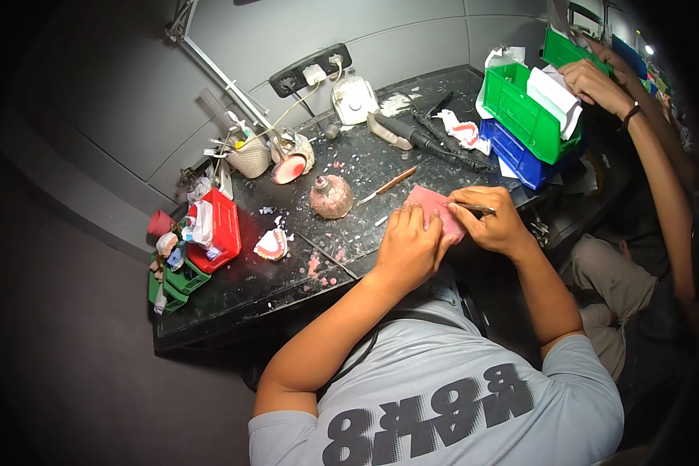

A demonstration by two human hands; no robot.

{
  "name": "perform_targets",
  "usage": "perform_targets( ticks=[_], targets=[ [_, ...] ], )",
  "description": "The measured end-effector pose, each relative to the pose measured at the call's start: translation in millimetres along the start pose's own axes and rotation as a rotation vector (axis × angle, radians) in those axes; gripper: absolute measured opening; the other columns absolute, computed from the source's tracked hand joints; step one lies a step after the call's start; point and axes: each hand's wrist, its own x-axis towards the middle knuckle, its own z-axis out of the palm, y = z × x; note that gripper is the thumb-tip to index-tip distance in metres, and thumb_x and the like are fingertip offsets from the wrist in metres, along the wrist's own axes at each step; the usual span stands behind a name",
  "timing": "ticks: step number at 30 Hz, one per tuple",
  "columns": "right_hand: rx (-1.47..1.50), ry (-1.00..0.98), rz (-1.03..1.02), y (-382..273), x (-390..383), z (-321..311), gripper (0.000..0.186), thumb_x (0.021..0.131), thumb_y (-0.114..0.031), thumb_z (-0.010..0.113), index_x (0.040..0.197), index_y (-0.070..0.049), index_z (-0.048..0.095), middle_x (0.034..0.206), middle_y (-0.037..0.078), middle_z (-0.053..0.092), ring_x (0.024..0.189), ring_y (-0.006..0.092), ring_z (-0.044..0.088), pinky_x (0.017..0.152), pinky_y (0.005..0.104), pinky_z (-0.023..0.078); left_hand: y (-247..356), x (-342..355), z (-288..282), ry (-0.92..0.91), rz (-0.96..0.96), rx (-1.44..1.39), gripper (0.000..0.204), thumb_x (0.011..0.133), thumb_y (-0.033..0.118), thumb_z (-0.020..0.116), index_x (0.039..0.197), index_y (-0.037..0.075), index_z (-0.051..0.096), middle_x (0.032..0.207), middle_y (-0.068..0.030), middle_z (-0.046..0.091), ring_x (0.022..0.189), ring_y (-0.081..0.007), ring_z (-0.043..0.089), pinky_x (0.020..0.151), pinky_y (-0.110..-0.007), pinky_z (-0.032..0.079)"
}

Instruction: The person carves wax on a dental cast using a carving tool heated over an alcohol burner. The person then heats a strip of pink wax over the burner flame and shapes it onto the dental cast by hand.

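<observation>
A thin pink sheet that looks like wax [426,199] is held near the front edge of the black worktop. Across its near left part lie the bent fingers of my left hand [410,242], keeping hold of it. My right hand [492,220] pinches a slim dark-handled tool [480,208] like a pen, its working end at the sheet and hidden by my fingers. To the left of the sheet rests a knife with a wooden handle [397,180]. Farther left stands a round, wax-splattered burner [332,197].
A denture model [272,245] and thin metal rod [328,256] lie left. Behind are a handpiece [418,140] and another denture model [463,130]. A red bin [224,233] stands left; green [520,105] and blue bins [512,155] right, beside another person's hand [594,85].
</observation>
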Motion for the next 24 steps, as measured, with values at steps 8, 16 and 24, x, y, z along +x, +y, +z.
perform_targets(
  ticks=[8,16,24],
  targets=[
    [-0.01,0.049,0.08,-17.8,-27.0,-25.7,0.01,0.083,-0.001,0.067,0.089,0.007,0.068,0.084,0.02,0.07,0.074,0.0321,0.07,0.066,0.034,0.054,-1.6,7.9,-5.3,0.007,-0.062,-0.023,0.061,0.081,0.033,0.071,0.121,-0.01,0.054,0.095,-0.0208,0.057,0.089,-0.0339,0.057,0.083,-0.041,0.045],
    [-0.078,0.076,0.236,-34.2,-41.9,-59.0,0.008,0.084,-0.004,0.067,0.084,0.004,0.068,0.081,0.016,0.071,0.073,0.0255,0.07,0.068,0.0322,0.053,0.7,11.1,-11.1,-0.152,-0.084,0.01,0.061,0.083,0.036,0.067,0.123,-0.008,0.054,0.098,-0.0189,0.055,0.092,-0.0332,0.055,0.082,-0.041,0.043],
    [-0.745,-0.164,0.091,-9.5,33.1,-19.5,0.018,0.086,-0.018,0.068,0.08,-0.002,0.062,0.081,0.015,0.063,0.083,0.0343,0.061,0.072,0.0446,0.048,0.4,5.8,-8.1,-0.105,-0.099,0.046,0.059,0.084,0.038,0.065,0.121,-0.007,0.056,0.099,-0.02,0.054,0.092,-0.0333,0.052,0.082,-0.043,0.041]
  ],
)
